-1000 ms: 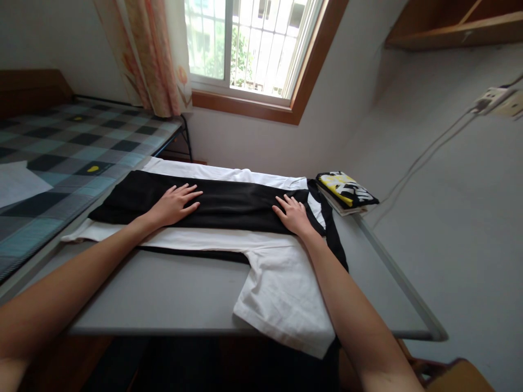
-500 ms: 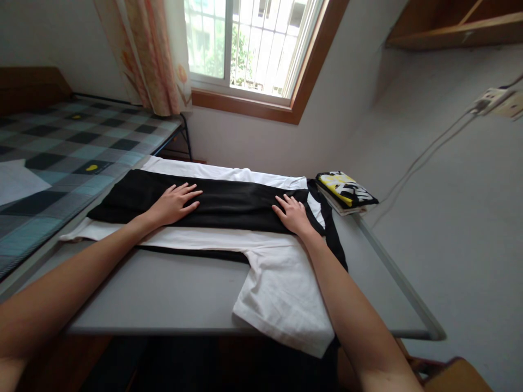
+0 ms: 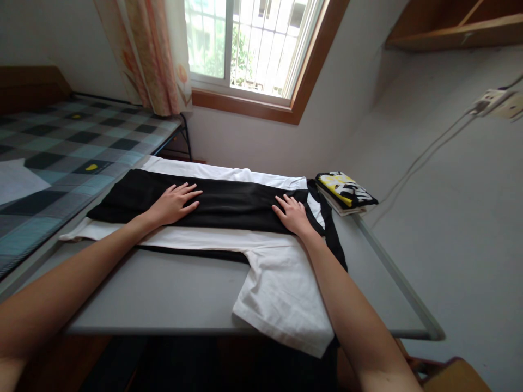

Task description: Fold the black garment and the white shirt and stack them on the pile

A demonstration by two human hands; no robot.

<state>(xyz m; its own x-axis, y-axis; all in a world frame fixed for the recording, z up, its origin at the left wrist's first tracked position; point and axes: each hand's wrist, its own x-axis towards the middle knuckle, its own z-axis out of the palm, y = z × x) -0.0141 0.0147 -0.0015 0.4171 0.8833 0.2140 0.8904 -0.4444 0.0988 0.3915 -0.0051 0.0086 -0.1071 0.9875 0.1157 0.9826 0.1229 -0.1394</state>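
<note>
A long folded black cloth lies across a white T-shirt on a grey table. My left hand rests flat on the black cloth, left of its middle, fingers spread. Near the cloth's right end, my right hand lies palm down with its fingers apart. One white sleeve hangs over the table's front edge, beside my right forearm. More black fabric shows beneath the white shirt, along its lower side and at the right.
Folded clothes, the top one black, yellow and white, sit at the table's back right. A bed with a checked cover stands at the left, with white paper on it. A cable runs down the right wall.
</note>
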